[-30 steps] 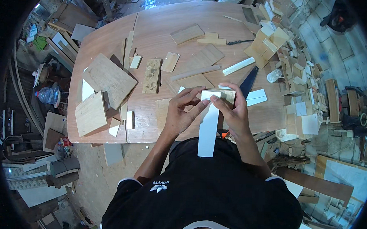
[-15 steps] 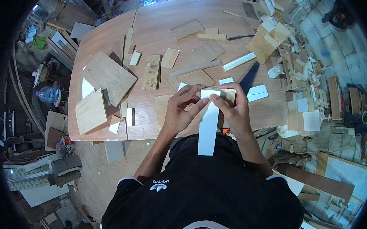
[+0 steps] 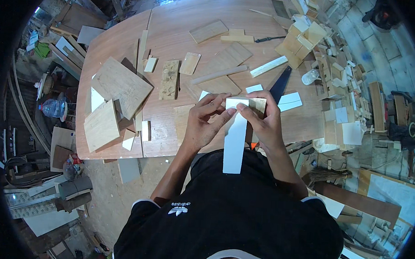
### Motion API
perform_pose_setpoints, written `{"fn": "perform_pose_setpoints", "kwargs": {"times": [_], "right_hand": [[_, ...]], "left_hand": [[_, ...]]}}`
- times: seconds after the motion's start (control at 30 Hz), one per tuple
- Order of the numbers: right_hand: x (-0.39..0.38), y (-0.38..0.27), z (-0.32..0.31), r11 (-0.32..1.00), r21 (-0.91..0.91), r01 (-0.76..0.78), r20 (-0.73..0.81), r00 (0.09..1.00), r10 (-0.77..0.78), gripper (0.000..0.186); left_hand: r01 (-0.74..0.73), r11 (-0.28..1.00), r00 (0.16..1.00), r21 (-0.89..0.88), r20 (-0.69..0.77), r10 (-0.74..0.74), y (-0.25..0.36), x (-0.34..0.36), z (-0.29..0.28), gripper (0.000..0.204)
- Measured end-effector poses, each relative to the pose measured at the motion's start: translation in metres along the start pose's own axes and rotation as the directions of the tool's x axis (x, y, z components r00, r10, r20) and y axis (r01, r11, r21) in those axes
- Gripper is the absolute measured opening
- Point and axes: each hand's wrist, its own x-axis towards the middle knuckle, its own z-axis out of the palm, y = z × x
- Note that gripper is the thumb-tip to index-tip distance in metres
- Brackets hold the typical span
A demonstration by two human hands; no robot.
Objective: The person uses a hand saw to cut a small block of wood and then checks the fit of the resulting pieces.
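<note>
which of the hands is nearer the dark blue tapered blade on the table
Right: the right hand is by the lower visible end of the blade; the left hand is farther left.

Head view: left-hand one of a side-by-side fisheye pair, worn on the person's head. Looks steeply down and somewhat forward, over the wearer's own chest. Shirt fills lower middle, collar at bottom edge, so lens sits above it. Upright, unmirrored: left hand left of centre, right hand right. Hands close, within arm's reach, near mid-frame; table just beyond, seen from above, far edge near top. Very wide take: floor shows past the near edge, clutter down both flanks. Table edges bow toward rim; corners black, outside the lens circle.
</note>
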Motion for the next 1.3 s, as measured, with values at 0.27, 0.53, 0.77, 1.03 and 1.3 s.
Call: {"fn": "perform_pose_setpoints", "kwargs": {"times": [0.27, 0.53, 0.77, 1.03, 1.3], "right_hand": [[-0.001, -0.006, -0.001, 0.997, 0.009, -0.083, 0.03, 0.996, 0.082, 0.025], [0.012, -0.001, -0.017, 0.961, 0.259, -0.097, -0.113, 0.985, 0.13, 0.024], [0.016, 0.008, -0.029, 0.838, 0.522, -0.161, -0.067, 0.971, 0.229, 0.022], [0.015, 0.004, -0.023, 0.853, 0.501, -0.144, -0.108, 0.968, 0.227, 0.022], [0.018, 0.008, -0.019, 0.935, 0.348, -0.069, -0.256, 0.952, 0.165, 0.023]], "left_hand": [[0.041, 0.999, 0.999, 0.008, 0.006, -0.041, 0.001, 0.0, 0.001, 0.047], [0.274, 0.93, 0.961, -0.246, 0.096, -0.258, -0.019, -0.008, 0.001, 0.037], [0.603, 0.737, 0.783, -0.306, 0.407, -0.471, -0.005, -0.012, 0.008, 0.038], [0.601, 0.644, 0.798, -0.473, 0.393, -0.456, -0.011, -0.016, 0.011, 0.035], [0.548, 0.747, 0.834, -0.377, 0.18, -0.521, -0.022, -0.019, 0.009, 0.04]]}}
